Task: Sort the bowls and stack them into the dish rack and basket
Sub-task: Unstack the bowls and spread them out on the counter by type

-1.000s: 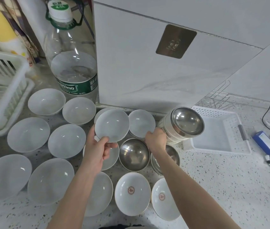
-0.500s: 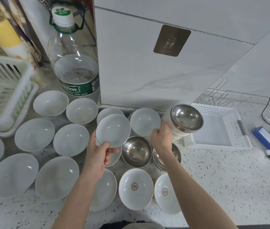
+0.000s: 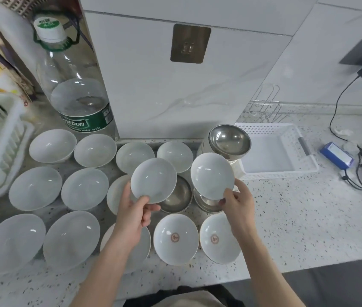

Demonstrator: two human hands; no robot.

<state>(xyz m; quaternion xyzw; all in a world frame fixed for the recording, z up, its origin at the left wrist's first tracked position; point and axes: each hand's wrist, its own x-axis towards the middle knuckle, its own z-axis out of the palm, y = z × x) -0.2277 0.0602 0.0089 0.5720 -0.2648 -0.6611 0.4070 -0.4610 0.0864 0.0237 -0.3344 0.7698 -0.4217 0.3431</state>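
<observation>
Head view. Left hand (image 3: pixel 134 212) pinches the near rim of a small white bowl (image 3: pixel 153 180), held tilted above the steel bowl (image 3: pixel 178 194) on the counter. Right hand (image 3: pixel 238 201) pinches the near rim of a second white bowl (image 3: pixel 212 176), just right of the first; rims close, contact cannot be told. Stack of steel bowls (image 3: pixel 226 141) lies tilted at the left edge of the white basket (image 3: pixel 306 161), behind the second bowl. Basket interior bare. White dish rack (image 3: pixel 0 138) sits far left of the basket. Speckled countertop (image 3: pixel 286 229) open in front of the basket.
</observation>
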